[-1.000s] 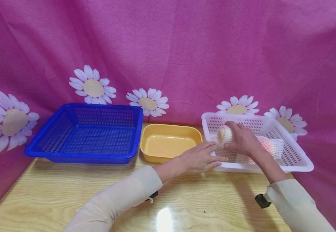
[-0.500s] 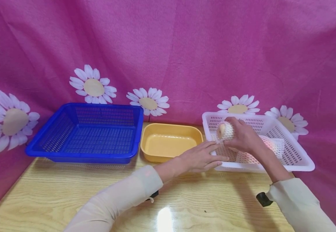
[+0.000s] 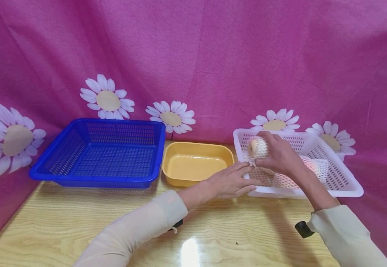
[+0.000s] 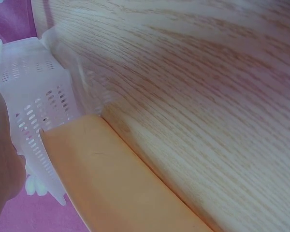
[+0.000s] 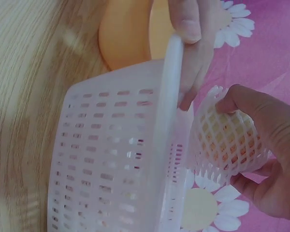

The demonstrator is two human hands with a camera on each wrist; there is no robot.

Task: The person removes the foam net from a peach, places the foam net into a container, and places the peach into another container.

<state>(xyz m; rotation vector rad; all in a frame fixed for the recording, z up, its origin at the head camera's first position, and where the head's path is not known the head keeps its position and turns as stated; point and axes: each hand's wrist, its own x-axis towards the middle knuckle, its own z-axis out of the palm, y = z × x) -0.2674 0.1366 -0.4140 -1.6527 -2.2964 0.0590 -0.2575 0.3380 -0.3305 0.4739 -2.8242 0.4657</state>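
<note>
My right hand (image 3: 278,154) holds a pale yellow and reddish round fruit (image 3: 258,147) over the left part of the white basket (image 3: 341,193). A white foam net covers the fruit. In the right wrist view, the thumb and fingers grip the netted fruit (image 5: 229,137) from its side, beyond the basket rim (image 5: 166,121). My left hand (image 3: 231,180) rests across the basket's front left corner, fingers stretched out over the rim. More netted pinkish fruit (image 3: 313,167) lies in the basket, partly hidden by my right forearm. Only an edge of the left hand (image 4: 5,159) shows in the left wrist view.
A yellow tub (image 3: 196,168) stands just left of the white basket, below my left forearm. Farther left is a large blue basket (image 3: 150,181). All stand on a wooden table (image 3: 233,230), with a pink flowered cloth (image 3: 206,66) hanging behind.
My right hand has shifted slightly left and up with the netted fruit, which now tilts more to the left. The left hand stays on the basket corner.
</note>
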